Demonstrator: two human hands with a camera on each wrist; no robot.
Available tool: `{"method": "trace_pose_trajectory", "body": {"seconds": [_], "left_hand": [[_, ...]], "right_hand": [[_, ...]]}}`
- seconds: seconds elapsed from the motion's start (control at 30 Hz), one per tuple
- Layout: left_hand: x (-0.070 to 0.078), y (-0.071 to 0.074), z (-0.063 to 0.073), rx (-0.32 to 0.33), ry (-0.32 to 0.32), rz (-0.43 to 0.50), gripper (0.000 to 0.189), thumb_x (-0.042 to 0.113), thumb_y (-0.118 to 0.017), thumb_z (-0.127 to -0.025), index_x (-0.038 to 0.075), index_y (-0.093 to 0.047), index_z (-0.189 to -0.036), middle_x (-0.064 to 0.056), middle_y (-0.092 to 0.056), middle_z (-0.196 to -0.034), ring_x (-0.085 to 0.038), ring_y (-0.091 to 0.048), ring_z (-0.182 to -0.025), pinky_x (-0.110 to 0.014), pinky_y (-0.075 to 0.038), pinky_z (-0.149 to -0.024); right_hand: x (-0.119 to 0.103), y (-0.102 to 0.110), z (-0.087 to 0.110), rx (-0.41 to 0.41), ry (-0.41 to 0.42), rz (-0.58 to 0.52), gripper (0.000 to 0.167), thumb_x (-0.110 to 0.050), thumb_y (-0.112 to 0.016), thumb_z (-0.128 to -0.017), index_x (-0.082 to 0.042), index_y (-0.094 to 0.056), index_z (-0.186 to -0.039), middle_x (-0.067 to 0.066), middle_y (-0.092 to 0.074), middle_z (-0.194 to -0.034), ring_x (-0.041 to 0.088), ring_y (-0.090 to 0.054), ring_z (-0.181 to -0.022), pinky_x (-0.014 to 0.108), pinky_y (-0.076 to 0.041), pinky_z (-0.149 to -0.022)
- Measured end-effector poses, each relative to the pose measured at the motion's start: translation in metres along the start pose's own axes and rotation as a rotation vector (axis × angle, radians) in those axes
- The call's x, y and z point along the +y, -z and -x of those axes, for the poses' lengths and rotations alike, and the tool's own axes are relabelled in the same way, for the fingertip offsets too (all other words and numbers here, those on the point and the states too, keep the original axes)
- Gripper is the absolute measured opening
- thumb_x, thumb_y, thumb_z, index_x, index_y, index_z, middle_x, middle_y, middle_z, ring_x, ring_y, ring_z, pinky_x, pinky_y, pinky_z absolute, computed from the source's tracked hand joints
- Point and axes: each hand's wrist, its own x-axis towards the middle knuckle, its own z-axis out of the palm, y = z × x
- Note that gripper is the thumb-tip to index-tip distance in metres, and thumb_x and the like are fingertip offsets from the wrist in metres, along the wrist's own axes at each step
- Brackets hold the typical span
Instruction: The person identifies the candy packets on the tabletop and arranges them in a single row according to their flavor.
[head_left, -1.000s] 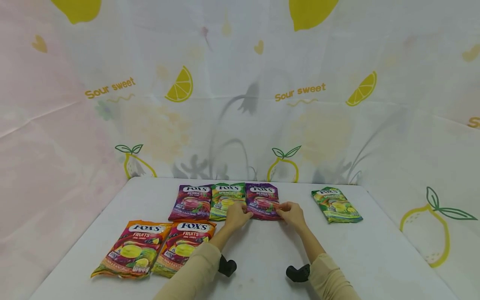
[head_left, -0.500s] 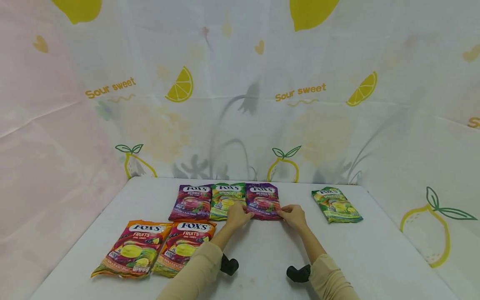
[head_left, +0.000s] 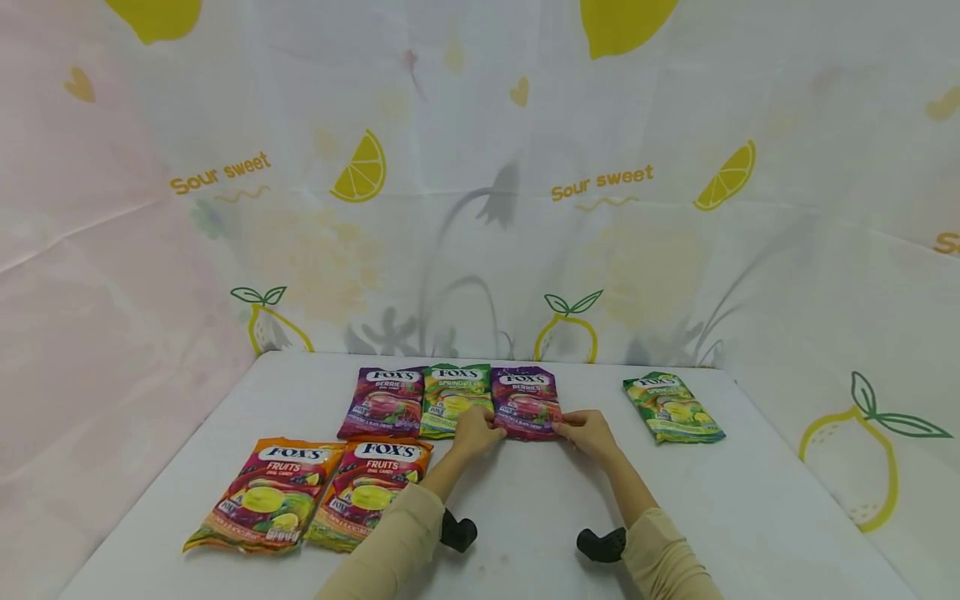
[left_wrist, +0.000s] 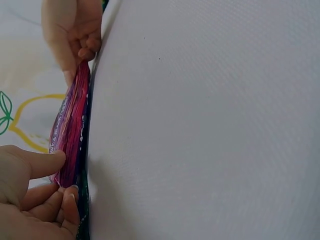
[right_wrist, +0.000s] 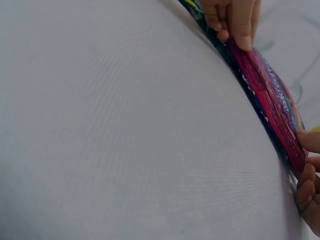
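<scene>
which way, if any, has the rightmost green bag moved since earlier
No, the green bag keeps its place against the table's back right corner in the head view.

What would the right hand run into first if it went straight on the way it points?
The purple candy bag, whose near right corner the right hand pinches; beyond it, perhaps the left hand, though depth is unclear.

White table [head_left: 532,508], six Fox's candy bags [head_left: 527,402]
</scene>
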Motion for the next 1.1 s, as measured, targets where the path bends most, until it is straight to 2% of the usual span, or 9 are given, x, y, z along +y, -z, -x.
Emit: {"method": "trace_pose_trajectory", "body": {"seconds": [0.27,0.53,0.87,1.1], "left_hand": [[-0.0032,-0.0035,-0.0015,0.016,0.009,-0.004,0.027,0.004,-0.072,-0.079,-0.011,-0.064,-0.1,-0.019,-0.067,-0.088,-0.022,-0.06,-0.078,-0.032,-0.052,-0.07],[0.0006,-0.0037,-0.0005,0.028,0.023,-0.03,0.026,0.004,-0.072,-0.08,-0.011,-0.065,-0.1,-0.017,-0.066,-0.087,-0.02,-0.057,-0.075,-0.032,-0.051,-0.068],[-0.0006,-0.0057,-0.0018,0.015,0.008,-0.073,0.027,0.009,-0.07,-0.083,-0.01,-0.065,-0.102,-0.015,-0.064,-0.084,-0.021,-0.053,-0.075,-0.034,-0.047,-0.068],[0.0002,-0.0077,-0.0037,-0.003,0.038,-0.105,0.025,0.012,-0.069,-0.084,-0.007,-0.066,-0.099,-0.013,-0.063,-0.083,-0.022,-0.053,-0.076,-0.035,-0.047,-0.07]], "right_hand": [[0.0017,0.0002,0.0009,-0.014,0.003,-0.016,0.04,-0.015,-0.068,-0.086,0.012,-0.059,-0.115,0.013,-0.065,-0.091,0.012,-0.049,-0.065,0.022,-0.042,-0.056],[0.0016,0.0,0.0027,-0.039,0.005,-0.037,0.038,-0.012,-0.064,-0.089,0.012,-0.058,-0.118,0.013,-0.064,-0.095,0.012,-0.048,-0.066,0.023,-0.042,-0.056],[0.0003,-0.0008,0.0044,-0.025,0.008,0.019,0.035,-0.008,-0.059,-0.091,0.011,-0.056,-0.119,0.016,-0.063,-0.098,0.015,-0.05,-0.073,0.023,-0.044,-0.057],[0.0025,-0.0029,0.0027,-0.01,0.022,0.008,0.031,-0.004,-0.059,-0.09,0.012,-0.057,-0.116,0.016,-0.063,-0.094,0.016,-0.051,-0.073,0.023,-0.044,-0.057]]}}
